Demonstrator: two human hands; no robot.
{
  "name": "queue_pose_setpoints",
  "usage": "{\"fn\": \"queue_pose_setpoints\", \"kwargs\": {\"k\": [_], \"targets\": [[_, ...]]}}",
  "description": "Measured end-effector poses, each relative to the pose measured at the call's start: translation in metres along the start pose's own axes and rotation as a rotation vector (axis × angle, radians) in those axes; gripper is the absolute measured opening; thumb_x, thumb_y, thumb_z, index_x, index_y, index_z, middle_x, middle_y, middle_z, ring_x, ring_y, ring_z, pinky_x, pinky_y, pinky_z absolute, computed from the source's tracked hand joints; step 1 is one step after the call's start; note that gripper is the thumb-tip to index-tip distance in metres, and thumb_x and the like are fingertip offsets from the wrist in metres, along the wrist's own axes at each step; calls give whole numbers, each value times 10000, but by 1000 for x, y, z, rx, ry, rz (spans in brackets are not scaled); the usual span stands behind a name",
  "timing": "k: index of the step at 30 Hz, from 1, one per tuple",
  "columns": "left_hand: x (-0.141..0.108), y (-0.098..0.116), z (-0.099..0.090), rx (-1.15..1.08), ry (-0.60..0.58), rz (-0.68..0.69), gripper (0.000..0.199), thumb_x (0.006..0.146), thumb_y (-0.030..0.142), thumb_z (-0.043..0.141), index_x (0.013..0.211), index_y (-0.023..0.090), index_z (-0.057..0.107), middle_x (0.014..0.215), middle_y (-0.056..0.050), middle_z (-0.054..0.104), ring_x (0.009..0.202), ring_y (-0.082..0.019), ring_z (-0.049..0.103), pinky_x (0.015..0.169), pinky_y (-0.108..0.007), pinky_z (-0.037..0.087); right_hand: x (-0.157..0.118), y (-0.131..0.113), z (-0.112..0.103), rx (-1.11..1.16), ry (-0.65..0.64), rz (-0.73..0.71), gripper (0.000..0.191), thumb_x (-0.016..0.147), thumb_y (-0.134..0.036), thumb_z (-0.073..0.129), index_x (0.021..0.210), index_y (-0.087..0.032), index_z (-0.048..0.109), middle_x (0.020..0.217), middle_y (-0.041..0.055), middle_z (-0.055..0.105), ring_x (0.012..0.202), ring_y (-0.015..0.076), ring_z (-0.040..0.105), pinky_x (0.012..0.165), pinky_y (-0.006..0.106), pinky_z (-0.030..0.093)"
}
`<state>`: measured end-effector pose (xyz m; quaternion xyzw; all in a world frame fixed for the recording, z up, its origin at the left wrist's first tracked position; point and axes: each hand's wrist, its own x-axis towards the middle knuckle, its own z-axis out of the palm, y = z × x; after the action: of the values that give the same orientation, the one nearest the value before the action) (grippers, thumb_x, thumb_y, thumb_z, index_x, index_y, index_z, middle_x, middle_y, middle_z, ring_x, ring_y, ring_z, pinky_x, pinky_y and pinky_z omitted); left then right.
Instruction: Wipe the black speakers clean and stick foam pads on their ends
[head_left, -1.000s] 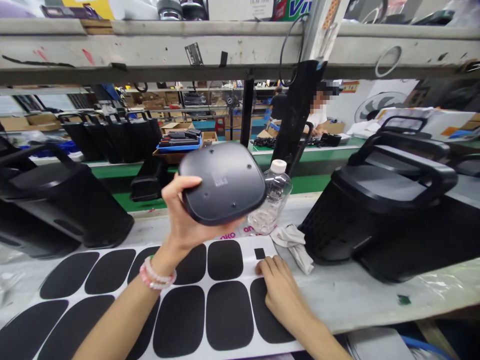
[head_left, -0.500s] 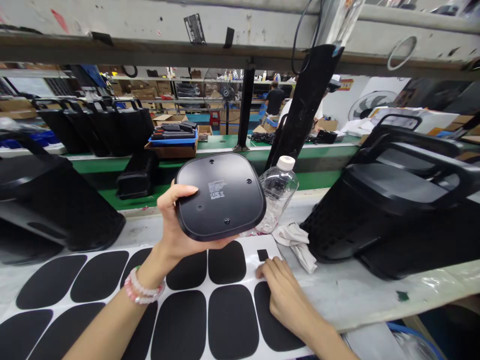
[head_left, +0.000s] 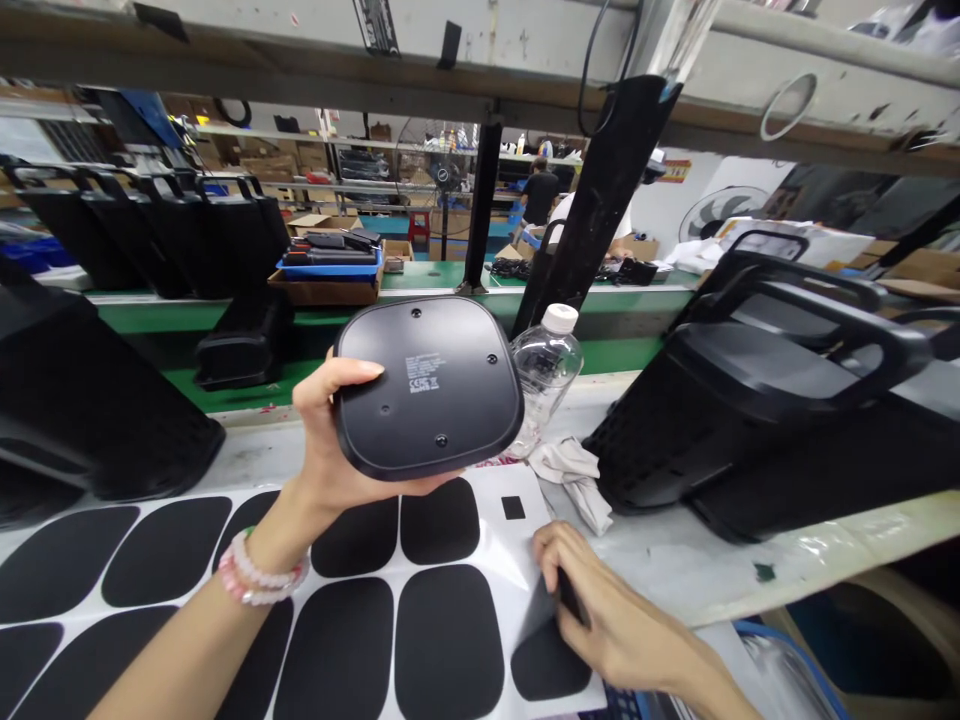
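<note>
My left hand (head_left: 330, 440) grips a black rounded-square device (head_left: 427, 390), its thumb on the flat face and its fingers underneath. That face carries white print and several screws, and is turned toward me. At the lower right, my right hand (head_left: 592, 610) pinches the upper edge of a black rounded-square sticker (head_left: 551, 650). This edge is lifted and curled, while the lower part lies on the white backing sheet (head_left: 510, 560). Several more black stickers (head_left: 450, 640) lie in rows on the sheet, partly under my left forearm. A small black square (head_left: 513, 508) sits near the sheet's upper right corner.
Behind the device stands a clear plastic bottle (head_left: 547, 370), with a crumpled white cloth (head_left: 574, 480) beside it. Black speaker-like units with handles (head_left: 750, 400) stand at right, and more (head_left: 97, 390) at left. A slanted black post (head_left: 600, 200) rises behind the bottle. A metal beam crosses overhead.
My right hand has closed on the rightmost sticker's upper edge and peeled it up from the sheet. The left hand still holds the device; the view has shifted slightly.
</note>
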<state>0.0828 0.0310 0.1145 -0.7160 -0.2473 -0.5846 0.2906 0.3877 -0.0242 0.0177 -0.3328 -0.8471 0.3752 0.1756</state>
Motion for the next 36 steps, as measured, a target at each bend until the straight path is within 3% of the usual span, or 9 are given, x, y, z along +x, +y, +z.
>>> {"fn": "queue_pose_setpoints", "kwargs": {"k": [4,8,10,15,18,21,26,32,36], "targets": [[-5,-3,-2,26,-5,-42,1024,427,617,867,1269,204,457,1025,-18,415,866,-161,527,680,-304,532,-12,13,-9,289,42,45,126,892,-187,489,807,-233,408,975,42,474,931,194,508,844,352,427],[-8,-6,-3,6,37,-121,1035,269,589,902,1158,258,489,1010,1,428,819,-161,514,654,-327,525,-30,30,-19,499,230,48,361,899,-542,554,769,-232,421,940,49,486,906,215,521,801,358,445],[-8,-5,-2,3,49,-135,1019,237,600,899,1111,265,499,993,3,430,789,-160,503,627,-332,511,-37,32,-23,501,289,42,388,895,-590,528,773,-235,429,936,49,492,899,217,526,790,361,458],[-3,3,-1,15,10,-81,852,463,602,846,1170,287,489,987,-33,457,757,-203,520,563,-395,494,-15,9,-24,246,273,64,99,907,-256,529,863,-247,440,974,48,527,947,205,546,860,373,473],[1,9,1,-50,-19,-45,813,501,510,851,1189,265,494,987,-60,474,769,-227,550,557,-428,507,15,-7,-22,-33,101,62,222,810,-94,525,968,-240,472,1031,38,543,982,183,538,908,347,457],[2,10,1,-84,-17,-4,840,455,518,872,1164,265,498,982,-47,473,783,-223,569,582,-424,525,36,-12,-21,-265,-94,67,315,736,-47,542,986,-234,504,1052,33,561,1003,196,526,943,370,431],[-5,10,-3,-45,-25,-115,788,548,548,831,1210,296,486,1021,-55,458,773,-233,550,577,-451,518,44,-9,-20,-335,-182,77,283,721,-88,589,957,-220,509,994,40,564,954,216,522,906,390,433],[-6,3,-5,-3,-8,-87,902,497,601,839,1254,264,485,993,-46,415,776,-209,517,567,-408,523,35,-11,-21,-354,-149,107,318,705,-110,625,969,-207,477,1018,55,540,944,224,505,912,415,438],[0,-4,-4,-5,-7,15,1035,367,642,879,1228,228,481,979,-19,400,759,-157,496,557,-321,510,8,-3,-19,-126,139,122,341,705,-114,653,948,-245,452,1017,36,533,946,208,545,881,375,498]]}}
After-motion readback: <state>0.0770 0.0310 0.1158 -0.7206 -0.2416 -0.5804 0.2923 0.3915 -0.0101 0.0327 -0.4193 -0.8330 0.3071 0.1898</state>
